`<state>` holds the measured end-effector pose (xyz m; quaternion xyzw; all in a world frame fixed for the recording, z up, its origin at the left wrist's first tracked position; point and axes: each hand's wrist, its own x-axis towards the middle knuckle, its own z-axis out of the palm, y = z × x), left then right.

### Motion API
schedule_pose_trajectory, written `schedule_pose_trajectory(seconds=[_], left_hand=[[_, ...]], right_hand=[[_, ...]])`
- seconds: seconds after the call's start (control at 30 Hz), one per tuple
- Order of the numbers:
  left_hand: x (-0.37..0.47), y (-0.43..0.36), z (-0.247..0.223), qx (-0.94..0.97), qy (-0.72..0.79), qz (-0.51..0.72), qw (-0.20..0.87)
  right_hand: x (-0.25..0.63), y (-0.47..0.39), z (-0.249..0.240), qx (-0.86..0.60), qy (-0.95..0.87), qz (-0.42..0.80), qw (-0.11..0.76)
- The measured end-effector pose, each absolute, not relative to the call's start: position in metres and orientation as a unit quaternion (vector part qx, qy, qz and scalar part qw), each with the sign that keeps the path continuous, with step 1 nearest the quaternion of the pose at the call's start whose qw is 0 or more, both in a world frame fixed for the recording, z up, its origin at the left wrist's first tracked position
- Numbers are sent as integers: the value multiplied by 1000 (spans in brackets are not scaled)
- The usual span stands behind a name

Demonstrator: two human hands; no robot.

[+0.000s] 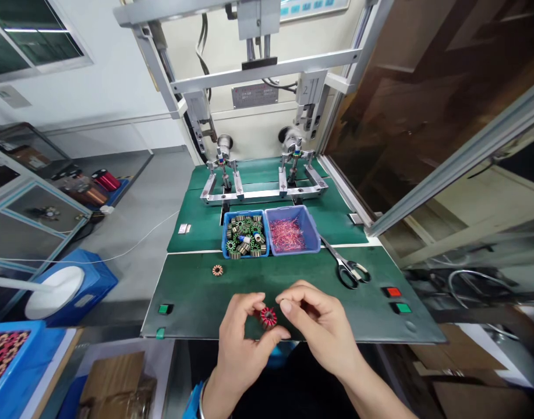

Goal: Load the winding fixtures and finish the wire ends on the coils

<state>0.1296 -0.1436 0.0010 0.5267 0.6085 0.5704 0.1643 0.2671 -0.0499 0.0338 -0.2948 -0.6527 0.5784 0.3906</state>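
Note:
My left hand [243,331] holds a small ring-shaped motor stator [268,316] wound with red wire, between thumb and fingers above the front edge of the green bench. Right beside it, my right hand [318,323] has thumb and forefinger pinched together near the stator's upper right side. Whatever lies in that pinch is too small to make out. Beyond my hands, a blue bin [225,247] holds many green-ended stator cores. A purple bin [314,233] next to it contains short red wire pieces [286,234].
One copper-coloured stator [217,270] lies left of my hands. Black-handled scissors [347,272] rest at the right. Push buttons [393,292] sit near the bench edges. A two-station winding machine [262,195] stands behind the bins. At lower left, a blue crate [35,343] holds red-wound stators.

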Motion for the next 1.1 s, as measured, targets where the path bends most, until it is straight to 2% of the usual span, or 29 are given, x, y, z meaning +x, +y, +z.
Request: schedule_pose_trajectory(seconds=[0.27, 0.53, 0.9, 1.1], left_hand=[[129, -143, 1, 524, 614, 567, 166], [130, -145, -1, 524, 612, 570, 161], [128, -142, 0, 532, 626, 557, 124], [129, -142, -2, 534, 619, 563, 121]], right_hand=[[263, -53, 30, -296, -644, 571, 415], [264, -54, 27, -299, -648, 572, 404], [265, -58, 30, -313, -708, 541, 328], [265, -61, 32, -317, -740, 489, 336]])
